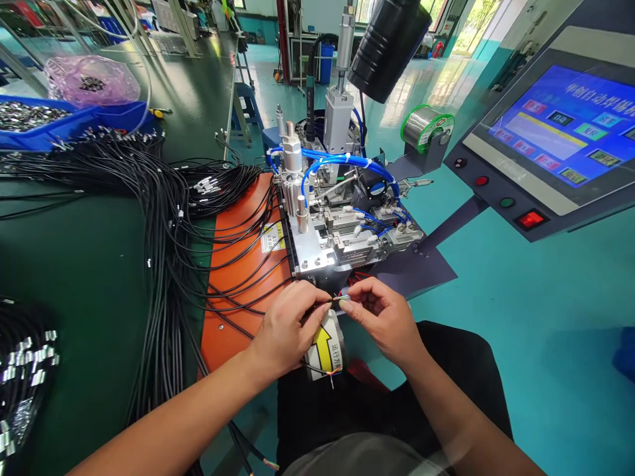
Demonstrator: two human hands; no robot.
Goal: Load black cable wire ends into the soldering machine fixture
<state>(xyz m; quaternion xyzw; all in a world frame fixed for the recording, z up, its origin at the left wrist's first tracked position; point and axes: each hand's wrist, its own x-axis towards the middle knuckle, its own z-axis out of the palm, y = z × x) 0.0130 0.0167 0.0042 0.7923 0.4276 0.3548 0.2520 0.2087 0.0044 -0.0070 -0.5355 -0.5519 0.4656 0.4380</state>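
Observation:
My left hand (292,320) pinches a black cable close to its stripped end, in front of the metal machine (342,231). Thin coloured wires (340,298) stick out of that end toward the right. On these wires the thumb and forefinger of my right hand (384,316) are closed. Below the hands sits a round drum with a yellow arrow label (323,350). Another cable end with fanned coloured wires (333,374) hangs across its lower side. Several black cables (243,228) run over the orange plate (233,340) into the machine's left side.
A thick bundle of black cables (159,264) lies on the green table (89,277) at left, beside blue trays (54,135) of small metal parts. A control screen (570,125) stands at right, with a solder wire spool (425,129) near it. A black cylinder (389,49) hangs above the machine.

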